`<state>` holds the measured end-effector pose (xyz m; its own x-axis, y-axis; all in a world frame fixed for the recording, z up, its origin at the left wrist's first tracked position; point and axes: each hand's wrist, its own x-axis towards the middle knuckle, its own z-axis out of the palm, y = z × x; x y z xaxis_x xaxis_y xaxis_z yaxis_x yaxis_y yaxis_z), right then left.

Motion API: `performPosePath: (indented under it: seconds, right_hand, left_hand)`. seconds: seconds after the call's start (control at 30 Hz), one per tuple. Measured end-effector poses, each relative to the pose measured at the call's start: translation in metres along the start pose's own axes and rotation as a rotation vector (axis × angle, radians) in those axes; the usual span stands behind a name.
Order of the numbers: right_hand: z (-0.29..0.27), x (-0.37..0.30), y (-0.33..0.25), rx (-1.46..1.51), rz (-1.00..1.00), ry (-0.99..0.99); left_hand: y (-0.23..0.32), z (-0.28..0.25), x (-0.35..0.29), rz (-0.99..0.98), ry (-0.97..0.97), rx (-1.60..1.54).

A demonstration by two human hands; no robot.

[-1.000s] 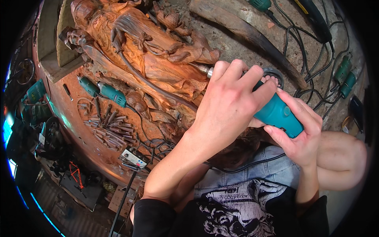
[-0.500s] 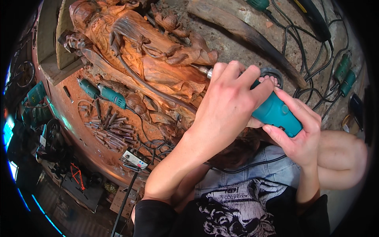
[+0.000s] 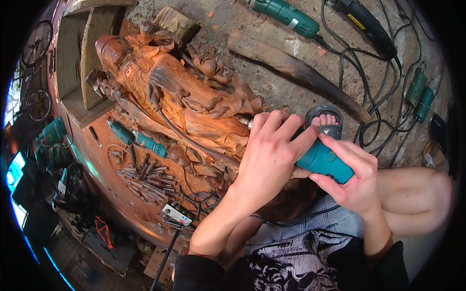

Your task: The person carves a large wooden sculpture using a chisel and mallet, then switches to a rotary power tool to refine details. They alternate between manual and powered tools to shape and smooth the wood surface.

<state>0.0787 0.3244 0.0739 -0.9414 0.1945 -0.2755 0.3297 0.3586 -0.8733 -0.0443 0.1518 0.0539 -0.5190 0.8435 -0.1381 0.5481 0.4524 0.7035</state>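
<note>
A large reddish wooden carving (image 3: 179, 97) of robed figures lies on the ground before me. Both my hands grip a teal hand-held rotary tool (image 3: 326, 161). My left hand (image 3: 272, 155) wraps over its front end, where the metal nose meets the lower edge of the carving. My right hand (image 3: 352, 182) holds the rear of the tool body, fingers over the top. The tool's tip is hidden under my left fingers. My foot in a grey sandal (image 3: 324, 119) rests just behind the tool.
A second teal rotary tool (image 3: 138, 139) and a spread of several carving chisels (image 3: 145, 179) lie left of the carving. A dark wooden log (image 3: 296, 68), more green power tools (image 3: 286, 14), a black one (image 3: 364, 22) and tangled black cables (image 3: 383, 121) cover the dusty ground.
Both hands and the teal tool have stayed at the same spot on the carving's lower edge, with only a slight shift of the fingers.
</note>
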Motion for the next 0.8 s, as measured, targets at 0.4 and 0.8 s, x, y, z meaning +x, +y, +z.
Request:
performPosePath:
  seconds: [0.4, 0.8]
  right_hand:
    - [-0.0029, -0.0063, -0.0045, 0.026, 0.073, -0.009]
    - [-0.0011, -0.0045, -0.0029, -0.005, 0.046, -0.020]
  left_hand:
    - [0.0016, -0.0037, 0.0043, -0.019, -0.125, -0.031]
    - [0.0012, -0.0009, 0.0020, -0.043, -0.068, -0.027]
